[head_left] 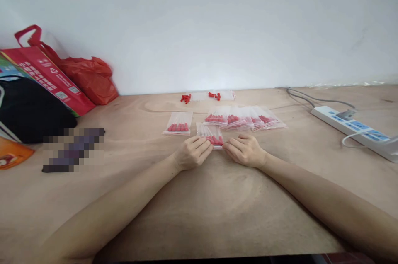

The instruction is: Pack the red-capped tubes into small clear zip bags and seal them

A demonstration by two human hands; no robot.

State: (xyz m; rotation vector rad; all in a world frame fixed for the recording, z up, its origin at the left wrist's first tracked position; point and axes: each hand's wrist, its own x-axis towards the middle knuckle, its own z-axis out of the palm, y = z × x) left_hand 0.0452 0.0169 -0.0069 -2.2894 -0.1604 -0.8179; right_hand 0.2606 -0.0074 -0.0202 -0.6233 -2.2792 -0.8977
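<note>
The table [217,214] carries a printed bag [43,69], red bag [90,78], black bag [34,108], orange packet [18,154] and pixelated dark object [74,150] at left, and a power strip [355,125] with a grey cable [323,100] at right.

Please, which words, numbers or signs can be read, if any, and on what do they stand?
Red printed bag: white characters, too blurred to quote; a triangular sign and two QR-like squares show.
Power strip: any markings too small to read.
Small clear bags: no readable text.
</note>
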